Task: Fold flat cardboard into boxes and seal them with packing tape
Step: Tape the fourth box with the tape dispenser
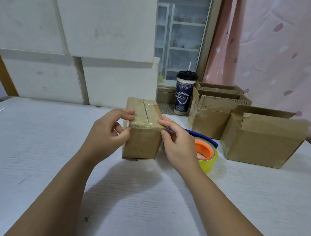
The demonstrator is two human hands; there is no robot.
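Observation:
A small brown cardboard box [143, 135] stands on the white table [61, 167] in the middle of the view. Its top flaps are closed, and clear tape runs along the seam and over the near edge. My left hand [106, 132] grips the box's near left corner, thumb on the front face and fingers on the top. My right hand [178, 143] holds the near right corner the same way. A roll of yellowish packing tape [209, 160] in an orange and blue dispenser lies just right of the box, partly hidden behind my right hand.
Three open cardboard boxes stand at the right: a large one [261, 142] nearest, a second [213, 116] behind it, a third [221, 88] by the window. A dark blue drink cup [184, 94] with a straw stands behind the taped box. White panels line the back wall, a pink curtain hangs right.

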